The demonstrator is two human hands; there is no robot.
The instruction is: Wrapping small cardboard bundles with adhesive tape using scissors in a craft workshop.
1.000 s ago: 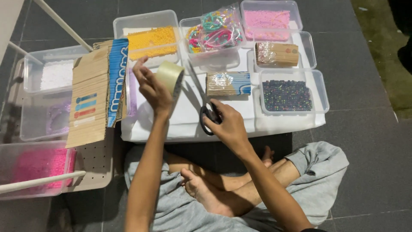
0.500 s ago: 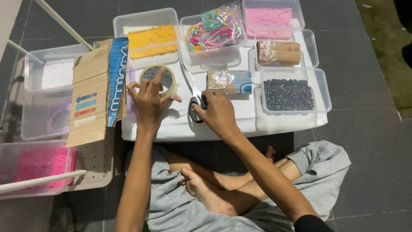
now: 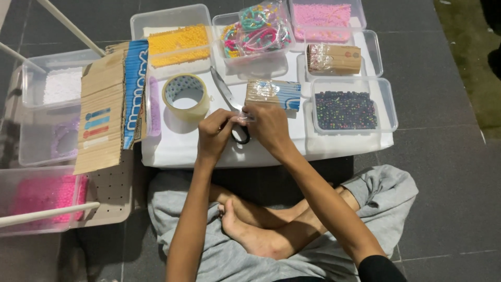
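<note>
Both hands meet at the near middle of the white worktop (image 3: 172,151): the left hand (image 3: 216,133) and right hand (image 3: 269,122) pinch a small clear strip (likely tape) over the scissors (image 3: 232,104), each grip clenched. Next comes pressing it down. The tape roll (image 3: 185,96) lies left.

Clear tubs of yellow beads (image 3: 178,44), pink beads (image 3: 326,14) and dark beads (image 3: 345,109) are sitting behind; corrugated cardboard (image 3: 100,117) is lying left.
</note>
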